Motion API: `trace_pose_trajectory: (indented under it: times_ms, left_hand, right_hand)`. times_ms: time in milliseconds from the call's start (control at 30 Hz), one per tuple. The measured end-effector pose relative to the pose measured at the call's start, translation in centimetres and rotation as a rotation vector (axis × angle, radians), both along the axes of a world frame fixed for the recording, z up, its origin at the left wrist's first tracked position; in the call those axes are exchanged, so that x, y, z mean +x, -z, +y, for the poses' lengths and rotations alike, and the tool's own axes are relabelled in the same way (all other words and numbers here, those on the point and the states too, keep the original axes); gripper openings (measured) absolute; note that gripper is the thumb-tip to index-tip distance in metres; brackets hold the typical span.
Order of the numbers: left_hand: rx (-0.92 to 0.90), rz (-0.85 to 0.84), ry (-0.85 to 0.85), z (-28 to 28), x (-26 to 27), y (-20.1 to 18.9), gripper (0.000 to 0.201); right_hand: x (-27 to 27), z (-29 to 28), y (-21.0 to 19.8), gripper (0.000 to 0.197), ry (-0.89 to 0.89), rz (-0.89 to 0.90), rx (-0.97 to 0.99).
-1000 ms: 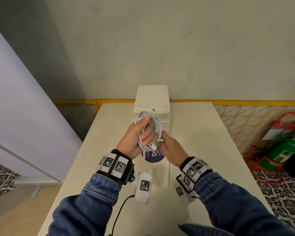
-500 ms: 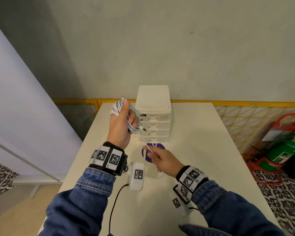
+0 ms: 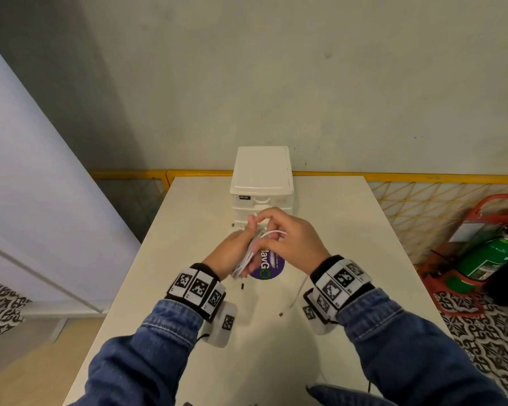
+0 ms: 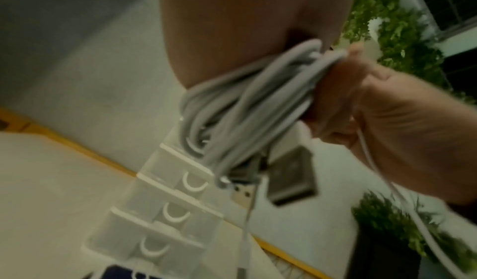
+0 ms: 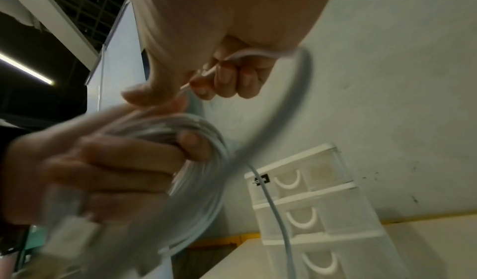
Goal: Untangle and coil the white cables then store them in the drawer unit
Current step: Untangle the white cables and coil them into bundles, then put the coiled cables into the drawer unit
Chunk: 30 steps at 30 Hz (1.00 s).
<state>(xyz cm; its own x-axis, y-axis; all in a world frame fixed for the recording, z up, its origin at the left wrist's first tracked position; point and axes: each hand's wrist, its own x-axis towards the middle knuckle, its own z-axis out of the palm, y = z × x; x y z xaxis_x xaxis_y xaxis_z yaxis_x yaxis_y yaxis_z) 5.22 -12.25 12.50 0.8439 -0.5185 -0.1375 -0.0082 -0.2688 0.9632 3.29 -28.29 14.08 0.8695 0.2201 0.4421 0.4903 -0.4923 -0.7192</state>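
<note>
Above table (image 3: 188,230), before drawers (image 3: 261,183): both hands, raised.
Left hand (image 3: 232,253): fingers (image 5: 123,152) curled round coil (image 4: 245,103); plugs hanging below.
Right hand (image 3: 288,238): fingers (image 5: 227,77) pinching loose cable (image 5: 284,109), looped down past wrist toward table.

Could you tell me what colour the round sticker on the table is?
The round sticker is purple with white lettering and a green ring; the head view shows it best.
</note>
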Motion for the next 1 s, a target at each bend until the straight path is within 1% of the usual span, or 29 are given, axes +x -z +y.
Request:
trace_pose_trajectory:
  times_ms: [67, 100, 133, 167, 233, 267, 300, 333, 400, 433, 467, 533, 600, 633, 667, 733, 867, 933, 1000]
  left_hand:
    - [-0.164, 0.175, 0.153, -0.4, -0.7, 0.4, 0.088]
    - [-0.242, 0.23, 0.197, -0.5, -0.9, 0.5, 0.085]
    - [-0.292, 0.245, 0.215, -0.7, -1.1, 0.4, 0.078]
    - [-0.314, 0.233, 0.222, -0.8, -1.3, 0.3, 0.067]
    - [-0.324, 0.183, 0.26, -1.0, -1.7, -0.4, 0.039]
    - [-0.327, 0.172, 0.279, -1.1, -1.7, -0.6, 0.037]
    - [-0.333, 0.181, 0.292, -1.1, -1.7, -0.7, 0.037]
    - [-0.34, 0.194, 0.294, -1.2, -1.7, -0.8, 0.037]
    - [-0.358, 0.208, 0.281, -1.3, -1.6, -0.9, 0.04]
    - [-0.376, 0.214, 0.287, -1.3, -1.5, -0.9, 0.043]
    - [-0.397, 0.218, 0.307, -1.2, -1.5, -1.0, 0.046]
    - [-0.447, 0.235, 0.344, -0.9, -1.4, -1.2, 0.051]
    - [-0.486, 0.262, 0.368, -0.7, -1.3, -1.3, 0.05]
    - [-0.5, 0.276, 0.369, -0.6, -1.2, -1.3, 0.046]
    - [-0.513, 0.29, 0.358, -0.6, -1.1, -1.2, 0.043]
    - [-0.529, 0.296, 0.34, -0.4, -0.9, -1.0, 0.041]
    - [-0.488, 0.273, 0.308, 0.1, -0.4, -0.7, 0.038]
    - [-0.423, 0.226, 0.253, 0.4, 0.0, -0.5, 0.039]
    - [-0.37, 0.206, 0.16, 0.6, 0.3, -0.3, 0.033]
  right_hand:
    - [0.7, -1.0, 0.2, 0.041, 0.056, 0.026, 0.023]
    - [1.1, -1.5, 0.5, 0.043, 0.075, 0.047, 0.05]
    - [1.4, -1.8, 0.8, 0.041, 0.069, 0.071, 0.08]
    - [1.5, -2.0, 1.1, 0.037, 0.047, 0.08, 0.094]
    - [1.5, -2.0, 1.8, 0.025, 0.013, 0.047, 0.078]
    - [1.5, -2.0, 2.0, 0.026, 0.002, 0.052, 0.078]
    - [1.2, -1.9, 2.1, 0.03, -0.019, 0.101, 0.103]
    - [0.9, -1.7, 2.1, 0.036, -0.048, 0.194, 0.16]
    - [0.4, -1.1, 2.2, 0.053, -0.122, 0.386, 0.336]
    - [0.1, -0.7, 2.2, 0.062, -0.141, 0.437, 0.41]
    - [0.0, -0.4, 2.3, 0.07, -0.138, 0.463, 0.456]
    - [-0.1, 0.4, 2.3, 0.08, -0.126, 0.488, 0.517]
    - [-0.1, 0.7, 2.4, 0.089, -0.151, 0.514, 0.582]
    - [-0.1, 0.7, 2.5, 0.092, -0.171, 0.521, 0.598]
    - [0.0, 0.7, 2.6, 0.092, -0.179, 0.524, 0.6]
    - [0.1, 0.8, 2.5, 0.084, -0.167, 0.533, 0.602]
    - [0.2, 1.3, 2.5, 0.072, -0.118, 0.522, 0.587]
    - [0.2, 1.9, 2.1, 0.058, -0.074, 0.479, 0.584]
    - [0.2, 2.3, 1.9, 0.042, -0.003, 0.447, 0.606]
